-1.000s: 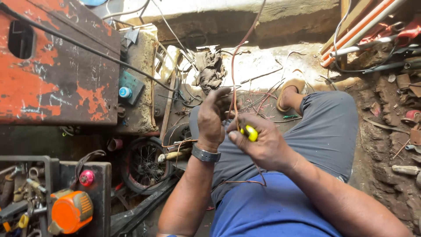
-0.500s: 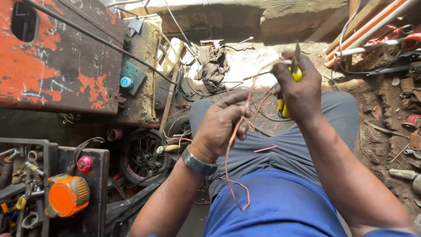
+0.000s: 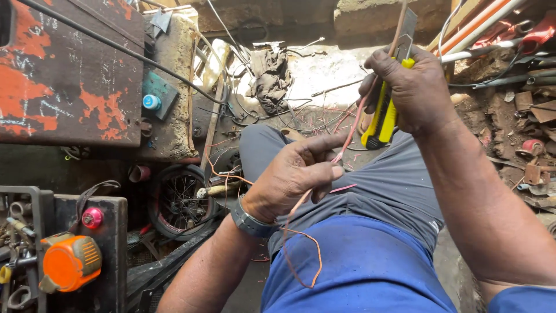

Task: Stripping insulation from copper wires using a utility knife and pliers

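The person wears a blue shirt (image 3: 359, 266) with short sleeves; a bit of the right sleeve (image 3: 521, 298) shows at the lower corner of the view. The trousers (image 3: 370, 185) are grey, with a small pale mark on the right thigh, too small to make out. On the left wrist sits a dark grey band (image 3: 250, 220), perhaps a watch strap. Both forearms are bare, and the left hand (image 3: 292, 177) and right hand (image 3: 408, 87) are ungloved.
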